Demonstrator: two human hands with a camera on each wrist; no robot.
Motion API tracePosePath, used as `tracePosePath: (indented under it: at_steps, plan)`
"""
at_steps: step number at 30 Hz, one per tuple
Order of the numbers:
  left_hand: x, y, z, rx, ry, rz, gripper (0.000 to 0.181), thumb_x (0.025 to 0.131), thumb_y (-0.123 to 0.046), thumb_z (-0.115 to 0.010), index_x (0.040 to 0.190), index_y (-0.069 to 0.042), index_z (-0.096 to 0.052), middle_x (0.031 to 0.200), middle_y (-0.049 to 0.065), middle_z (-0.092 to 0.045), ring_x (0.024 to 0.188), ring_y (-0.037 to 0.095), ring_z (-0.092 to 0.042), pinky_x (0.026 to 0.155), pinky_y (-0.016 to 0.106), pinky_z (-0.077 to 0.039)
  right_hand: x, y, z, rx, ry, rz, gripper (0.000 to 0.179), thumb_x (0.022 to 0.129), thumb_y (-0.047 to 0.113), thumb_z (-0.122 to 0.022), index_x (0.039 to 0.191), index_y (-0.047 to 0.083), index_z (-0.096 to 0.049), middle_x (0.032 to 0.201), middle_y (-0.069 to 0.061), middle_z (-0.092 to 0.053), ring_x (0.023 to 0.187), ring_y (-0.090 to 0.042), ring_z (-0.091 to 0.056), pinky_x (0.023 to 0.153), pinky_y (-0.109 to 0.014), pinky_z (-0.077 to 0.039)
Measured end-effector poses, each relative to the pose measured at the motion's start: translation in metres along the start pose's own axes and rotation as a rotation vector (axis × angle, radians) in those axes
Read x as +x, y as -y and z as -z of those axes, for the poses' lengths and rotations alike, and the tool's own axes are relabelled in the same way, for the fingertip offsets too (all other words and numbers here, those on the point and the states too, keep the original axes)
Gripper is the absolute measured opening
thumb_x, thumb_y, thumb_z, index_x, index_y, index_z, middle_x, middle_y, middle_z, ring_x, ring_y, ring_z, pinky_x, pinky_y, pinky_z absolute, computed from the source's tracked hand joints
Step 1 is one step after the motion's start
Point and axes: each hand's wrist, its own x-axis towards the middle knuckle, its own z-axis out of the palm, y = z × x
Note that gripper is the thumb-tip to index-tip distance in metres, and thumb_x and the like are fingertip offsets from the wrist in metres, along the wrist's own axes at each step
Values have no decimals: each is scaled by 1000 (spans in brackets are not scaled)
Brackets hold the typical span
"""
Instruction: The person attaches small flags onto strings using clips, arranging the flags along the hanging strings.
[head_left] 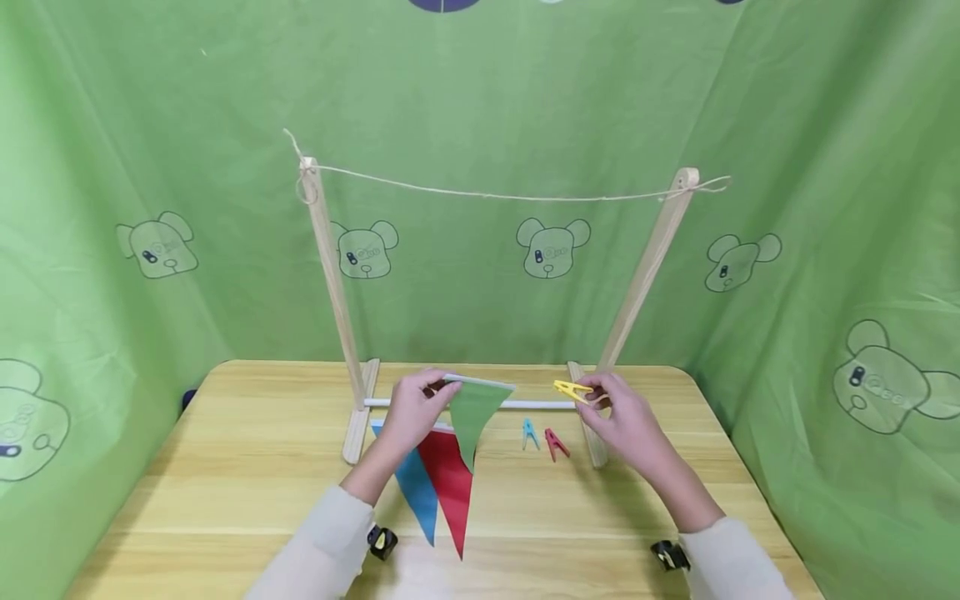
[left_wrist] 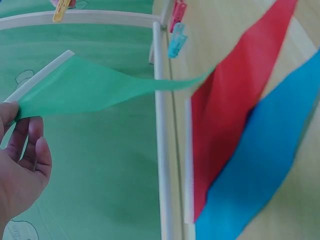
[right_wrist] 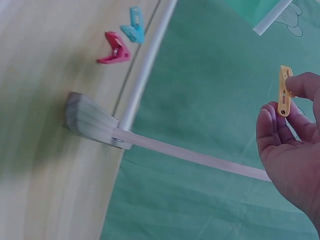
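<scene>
My left hand pinches a green triangular flag by one end of its white top edge. The flag's point hangs down in the head view, overlapping a red flag. Beside the red one lies a blue flag, both on the table. My right hand holds a yellow clothespin between thumb and fingers, right of the green flag and apart from it. Between the hands, a blue clothespin and a red clothespin lie on the table.
A wooden frame stands at the back, with a left post, a right post and a white crossbar low down. A string sags between the post tops. Green curtain surrounds the wooden table.
</scene>
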Motion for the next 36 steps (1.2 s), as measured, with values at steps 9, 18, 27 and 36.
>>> tracePosePath:
  at_steps: [9,18,27,36]
  plan:
    - [11,-13,0,-33,-2,-18,7,94,-11,-75,100,-8,-79,86,8,-69,79,17,-61,67,21,-53,12,7,13,1,-13,-10,28,95,2,-70,122,-4,-62,110,-16,-63,97,-26,-65,84,-36,-61]
    - [20,-25,-1,-47,-28,-15,7,95,-12,-74,100,-8,-78,82,8,-67,74,15,-59,63,21,-50,22,14,24,-21,-75,33,28,95,3,-71,121,-3,-62,108,-15,-62,94,-24,-64,81,-28,-60]
    - [30,-37,-3,-64,-38,-41,6,95,-12,-74,97,-8,-77,79,8,-65,72,17,-56,62,22,-47,29,21,37,-36,-115,81,30,93,0,-72,122,-1,-64,107,-16,-63,92,-23,-64,81,-22,-58]
    - [39,-48,-5,-109,-29,-67,8,97,-13,-73,99,-6,-77,81,7,-66,74,16,-56,64,22,-49,36,30,49,-44,-145,84,32,91,0,-74,122,-1,-64,106,-15,-63,91,-24,-65,80,-22,-59]
